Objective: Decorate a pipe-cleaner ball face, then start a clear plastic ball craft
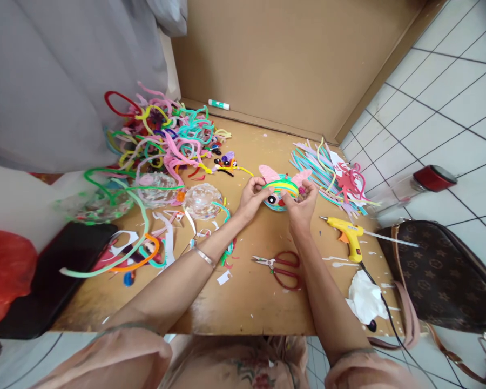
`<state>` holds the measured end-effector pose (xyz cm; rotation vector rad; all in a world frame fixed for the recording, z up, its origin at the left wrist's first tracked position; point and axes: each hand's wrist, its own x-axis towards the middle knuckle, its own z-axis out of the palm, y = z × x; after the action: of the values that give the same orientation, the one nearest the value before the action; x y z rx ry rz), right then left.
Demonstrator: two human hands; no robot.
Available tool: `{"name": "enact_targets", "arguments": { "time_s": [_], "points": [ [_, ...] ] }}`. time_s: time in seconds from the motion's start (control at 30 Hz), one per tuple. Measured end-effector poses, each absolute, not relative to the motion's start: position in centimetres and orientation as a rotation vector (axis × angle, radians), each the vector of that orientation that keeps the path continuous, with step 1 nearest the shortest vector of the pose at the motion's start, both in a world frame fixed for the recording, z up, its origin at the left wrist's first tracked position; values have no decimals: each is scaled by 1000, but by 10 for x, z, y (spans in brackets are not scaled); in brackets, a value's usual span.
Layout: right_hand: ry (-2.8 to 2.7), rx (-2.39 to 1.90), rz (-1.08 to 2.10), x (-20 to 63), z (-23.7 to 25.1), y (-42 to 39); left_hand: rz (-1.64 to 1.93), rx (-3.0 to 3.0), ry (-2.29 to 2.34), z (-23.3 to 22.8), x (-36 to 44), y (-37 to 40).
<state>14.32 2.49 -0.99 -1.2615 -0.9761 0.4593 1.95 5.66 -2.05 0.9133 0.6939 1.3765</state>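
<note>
Gripping a pipe-cleaner figure (pixel 282 189) at mid-bench, left hand (pixel 251 197) and right hand (pixel 302 204) are both clenched on it. Pink ears, eye and striped body look done. Scissors (pixel 281 266) and glue gun (pixel 348 233) lie near; loose pipe cleaners (pixel 162 138) are piled far left.

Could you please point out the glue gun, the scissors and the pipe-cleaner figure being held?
glue gun (pixel 349 235): head view, on its yellow body.
scissors (pixel 285 268): head view, on the red handles.
pipe-cleaner figure (pixel 282 187): head view, on its yellow-green striped top.
</note>
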Motion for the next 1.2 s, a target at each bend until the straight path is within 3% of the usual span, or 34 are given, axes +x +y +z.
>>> {"name": "enact_targets", "arguments": {
  "time_s": [1.2],
  "points": [
    [-916, -1189, 658, 157, -8, 27, 1423, 930, 813, -26, 21, 61]
  ]
}}
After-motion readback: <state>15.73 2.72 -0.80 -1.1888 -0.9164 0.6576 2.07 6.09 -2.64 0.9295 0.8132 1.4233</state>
